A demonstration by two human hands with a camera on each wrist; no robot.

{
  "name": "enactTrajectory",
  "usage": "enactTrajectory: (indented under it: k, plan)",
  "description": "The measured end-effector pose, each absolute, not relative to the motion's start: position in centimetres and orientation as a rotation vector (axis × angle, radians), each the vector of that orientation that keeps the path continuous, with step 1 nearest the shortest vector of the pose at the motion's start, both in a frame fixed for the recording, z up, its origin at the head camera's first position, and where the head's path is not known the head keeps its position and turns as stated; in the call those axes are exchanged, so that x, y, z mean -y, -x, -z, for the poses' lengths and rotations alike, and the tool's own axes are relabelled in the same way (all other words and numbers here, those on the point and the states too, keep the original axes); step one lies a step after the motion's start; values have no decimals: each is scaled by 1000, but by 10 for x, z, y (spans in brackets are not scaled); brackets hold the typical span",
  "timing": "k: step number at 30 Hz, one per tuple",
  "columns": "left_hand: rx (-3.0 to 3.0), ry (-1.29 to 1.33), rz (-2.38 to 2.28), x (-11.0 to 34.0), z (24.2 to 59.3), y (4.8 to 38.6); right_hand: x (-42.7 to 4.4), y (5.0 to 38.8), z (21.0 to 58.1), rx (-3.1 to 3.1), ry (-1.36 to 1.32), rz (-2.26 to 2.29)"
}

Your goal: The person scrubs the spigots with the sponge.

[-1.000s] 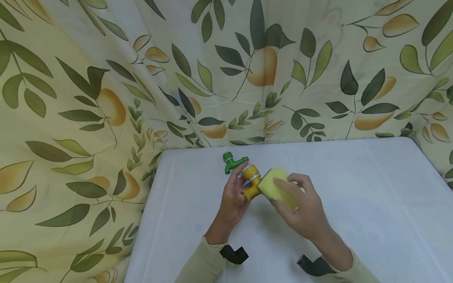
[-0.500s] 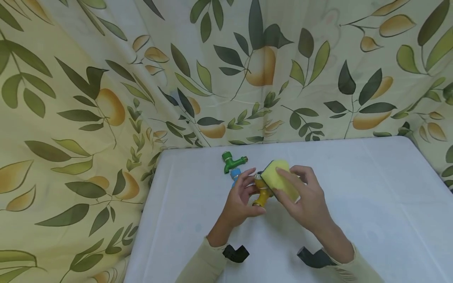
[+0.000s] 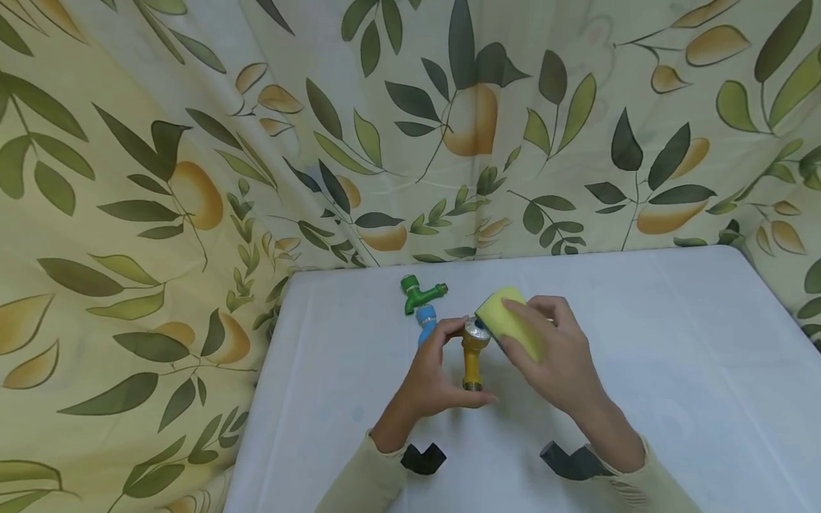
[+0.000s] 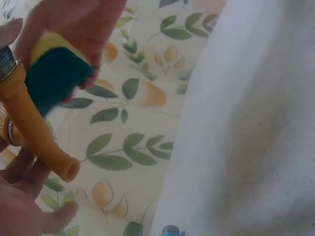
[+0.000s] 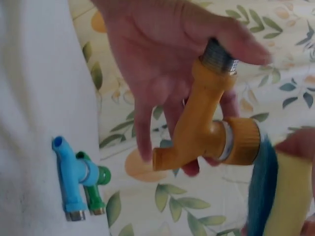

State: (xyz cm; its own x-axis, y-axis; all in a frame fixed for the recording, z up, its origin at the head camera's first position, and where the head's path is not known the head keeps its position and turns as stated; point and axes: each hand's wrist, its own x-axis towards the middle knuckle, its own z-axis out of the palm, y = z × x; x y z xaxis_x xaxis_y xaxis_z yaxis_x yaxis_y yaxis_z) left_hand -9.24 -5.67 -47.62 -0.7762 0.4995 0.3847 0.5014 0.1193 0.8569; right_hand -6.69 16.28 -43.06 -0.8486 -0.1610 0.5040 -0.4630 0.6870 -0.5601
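A yellow plastic tap (image 3: 472, 360) is held up off the table by my left hand (image 3: 432, 377), thumb at its threaded metal end and fingers by its knob. My right hand (image 3: 564, 367) grips a yellow sponge (image 3: 509, 320) with a dark green scouring side. In the right wrist view that scouring side (image 5: 263, 189) touches the end of the tap's ridged knob (image 5: 244, 141). The left wrist view shows the tap's spout (image 4: 66, 167) hanging over the left fingers. Part of the knob is hidden behind the sponge in the head view.
Beyond my left hand, a blue tap (image 3: 426, 320) and a green tap (image 3: 420, 293) lie on the white-covered table (image 3: 340, 342). A leaf-and-fruit patterned curtain (image 3: 410, 142) stands behind the table and along its left side. Black wrist mounts (image 3: 423, 459) stick out from both sleeves.
My left hand has shifted right and turned the yellow tap so its knob end faces the sponge. The sponge moved up slightly, from the tap's side to its knob. More of the blue tap shows.
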Motion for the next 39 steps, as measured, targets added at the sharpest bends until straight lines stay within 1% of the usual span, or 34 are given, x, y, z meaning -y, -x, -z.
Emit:
enactTrajectory:
  k: [6,15,26,39]
  plan:
    - [2399,1088,1851,57,474,95,-161,68,426,2514,-510,-971]
    - [2485,1148,1565,56,473,95,-164,69,425,2539,-548,-931]
    - [2506,1144,1534,56,473,97,-164,71,425,2542,-561,-906]
    - [2448,1099,1922,59,476,100,-163,72,433,2394,-683,-879]
